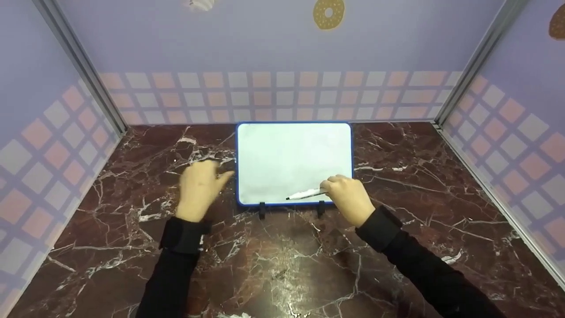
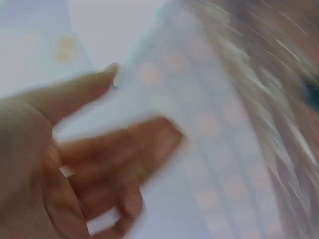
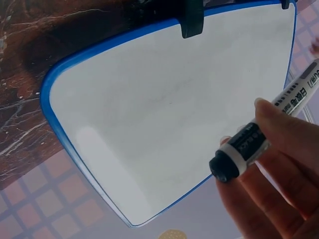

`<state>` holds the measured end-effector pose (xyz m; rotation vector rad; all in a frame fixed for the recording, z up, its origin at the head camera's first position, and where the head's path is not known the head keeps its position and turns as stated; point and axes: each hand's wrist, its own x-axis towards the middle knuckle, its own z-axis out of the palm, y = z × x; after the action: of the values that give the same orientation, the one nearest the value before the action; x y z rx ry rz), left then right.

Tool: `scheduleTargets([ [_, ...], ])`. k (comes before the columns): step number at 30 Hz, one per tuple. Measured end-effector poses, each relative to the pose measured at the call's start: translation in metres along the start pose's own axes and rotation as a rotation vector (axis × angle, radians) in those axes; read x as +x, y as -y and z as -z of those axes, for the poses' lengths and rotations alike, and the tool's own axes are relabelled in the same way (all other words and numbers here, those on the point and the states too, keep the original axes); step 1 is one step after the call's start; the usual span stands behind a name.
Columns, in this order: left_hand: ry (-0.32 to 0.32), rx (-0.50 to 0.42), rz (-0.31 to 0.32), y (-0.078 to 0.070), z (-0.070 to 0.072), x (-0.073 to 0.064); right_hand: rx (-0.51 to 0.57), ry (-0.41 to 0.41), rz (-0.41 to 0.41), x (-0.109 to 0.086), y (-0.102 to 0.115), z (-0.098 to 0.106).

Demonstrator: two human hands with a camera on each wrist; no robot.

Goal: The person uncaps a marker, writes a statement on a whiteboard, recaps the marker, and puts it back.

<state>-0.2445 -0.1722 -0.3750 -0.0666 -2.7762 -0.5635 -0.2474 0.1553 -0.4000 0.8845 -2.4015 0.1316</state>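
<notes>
A whiteboard marker (image 1: pixel 305 193) with a white barrel is pinched by my right hand (image 1: pixel 351 198) in front of the board's lower right part. Its thin dark tip points left. In the right wrist view, thumb and fingers hold the marker (image 3: pixel 299 94) near its dark rear end. The blue-framed whiteboard (image 1: pixel 291 154) stands propped up, and its surface shows no clear writing. My left hand (image 1: pixel 198 190) is left of the board, apart from it, with the thumb stretched out. In the left wrist view that hand (image 2: pixel 99 154) is blurred, its fingers loosely bent around nothing visible.
Two black stand feet (image 1: pixel 262 210) hold the board's lower edge. Below lies a dark red marbled tabletop (image 1: pixel 282 265). Purple walls with a pink and white checked band (image 1: pixel 285 79) close off the back and both sides.
</notes>
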Motion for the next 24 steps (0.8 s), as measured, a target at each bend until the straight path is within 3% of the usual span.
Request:
scheduleTargets([
  [4, 0.117, -0.206, -0.27, -0.054, -0.004, -0.013, -0.033, -0.02, 0.03, 0.002, 0.004, 0.002],
  [6, 0.155, -0.249, -0.347, -0.074, -0.014, -0.019, -0.046, -0.032, 0.053, 0.003, 0.006, 0.004],
  [9, 0.148, -0.267, -0.42, -0.089, -0.033, -0.024, -0.059, -0.044, 0.092, 0.005, 0.01, 0.005],
  [14, 0.175, -0.325, -0.452, -0.094, -0.057, -0.026, -0.064, -0.06, 0.159, 0.006, 0.016, 0.006],
  [19, 0.216, -0.361, -0.448, -0.095, -0.064, -0.027, -0.058, -0.067, 0.187, 0.007, 0.016, 0.006],
  [21, 0.217, -0.36, -0.448, -0.094, -0.065, -0.027, 0.007, -0.06, 0.151, 0.008, 0.015, 0.007],
  [24, 0.194, -0.353, -0.444, -0.091, -0.067, -0.026, 0.182, -0.045, 0.03, 0.009, 0.011, 0.009],
])
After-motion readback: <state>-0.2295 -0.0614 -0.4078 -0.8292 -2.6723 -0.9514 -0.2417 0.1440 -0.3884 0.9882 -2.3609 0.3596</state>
